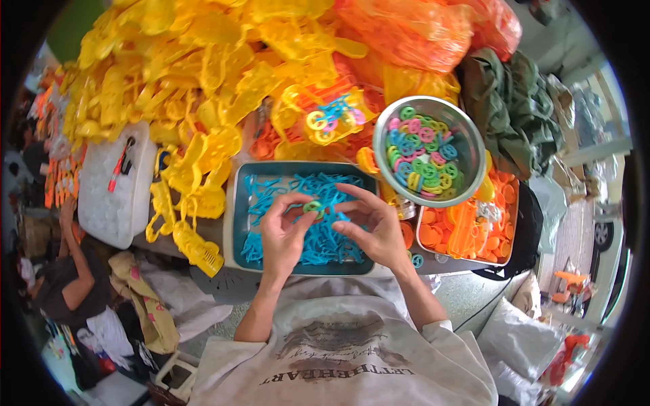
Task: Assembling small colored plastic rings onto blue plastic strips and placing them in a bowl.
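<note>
Your 2 hands meet over the blue tray: the left hand and right hand both pinch 1 small green ring at the fingertips. Keep it low over the blue pieces, grip it by the rim, and press squarely so it cannot flick away toward the bowl.
</note>
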The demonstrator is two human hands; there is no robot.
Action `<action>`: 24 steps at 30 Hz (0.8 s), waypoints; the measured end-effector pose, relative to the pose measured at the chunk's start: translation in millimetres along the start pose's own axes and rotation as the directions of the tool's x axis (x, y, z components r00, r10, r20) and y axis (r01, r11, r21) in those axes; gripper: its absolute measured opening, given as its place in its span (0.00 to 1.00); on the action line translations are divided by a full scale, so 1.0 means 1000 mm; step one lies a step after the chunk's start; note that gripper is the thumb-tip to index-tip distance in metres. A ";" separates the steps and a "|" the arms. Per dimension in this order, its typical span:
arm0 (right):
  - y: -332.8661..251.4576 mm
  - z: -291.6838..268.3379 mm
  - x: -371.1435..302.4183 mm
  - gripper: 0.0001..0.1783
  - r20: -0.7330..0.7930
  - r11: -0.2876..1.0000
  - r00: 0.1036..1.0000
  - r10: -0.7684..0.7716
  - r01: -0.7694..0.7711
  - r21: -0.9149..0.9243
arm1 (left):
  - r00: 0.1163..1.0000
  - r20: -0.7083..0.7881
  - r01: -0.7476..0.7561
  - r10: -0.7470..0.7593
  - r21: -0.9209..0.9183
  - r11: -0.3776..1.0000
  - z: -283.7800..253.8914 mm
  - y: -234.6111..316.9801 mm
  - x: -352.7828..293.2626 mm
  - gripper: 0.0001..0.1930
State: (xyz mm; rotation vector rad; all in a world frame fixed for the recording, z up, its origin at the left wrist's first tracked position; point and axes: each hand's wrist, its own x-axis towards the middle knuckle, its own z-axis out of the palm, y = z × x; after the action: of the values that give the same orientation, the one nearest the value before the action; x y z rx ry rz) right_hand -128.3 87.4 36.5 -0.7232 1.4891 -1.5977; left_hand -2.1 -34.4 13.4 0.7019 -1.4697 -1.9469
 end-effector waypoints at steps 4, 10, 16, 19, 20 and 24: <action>-0.002 -0.016 -0.005 0.38 0.168 0.984 0.984 0.051 -0.079 0.161 | 0.982 0.139 0.122 -0.124 0.025 0.992 -0.004 0.007 0.007 0.11; 0.004 -0.031 -0.019 0.23 0.171 0.957 0.985 0.027 -0.075 0.281 | 0.909 0.400 -0.047 -0.113 0.368 0.929 0.023 0.038 0.035 0.13; 0.029 -0.035 -0.029 0.12 -0.029 0.949 0.950 -0.312 0.309 -0.061 | 0.740 0.641 -0.636 0.202 0.570 0.519 0.137 0.045 0.091 0.09; 0.021 -0.029 -0.031 0.12 -0.021 0.990 0.992 -0.127 0.128 0.063 | 0.633 0.751 -0.747 0.188 0.527 0.406 0.158 -0.002 0.116 0.09; 0.021 -0.029 -0.032 0.12 -0.018 0.991 0.993 -0.120 0.121 0.063 | 0.601 0.778 -0.776 0.182 0.514 0.365 0.164 -0.008 0.119 0.09; 0.020 -0.031 -0.036 0.11 -0.105 0.998 0.992 -0.068 0.066 -0.023 | 0.631 0.773 -0.721 0.062 0.555 0.416 0.169 -0.010 0.126 0.09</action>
State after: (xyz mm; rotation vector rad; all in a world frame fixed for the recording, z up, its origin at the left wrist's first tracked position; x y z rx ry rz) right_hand -132.6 134.6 16.7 -0.7158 1.5724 -1.6973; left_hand -210.2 -13.7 38.9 -0.1482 -2.7915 -0.9286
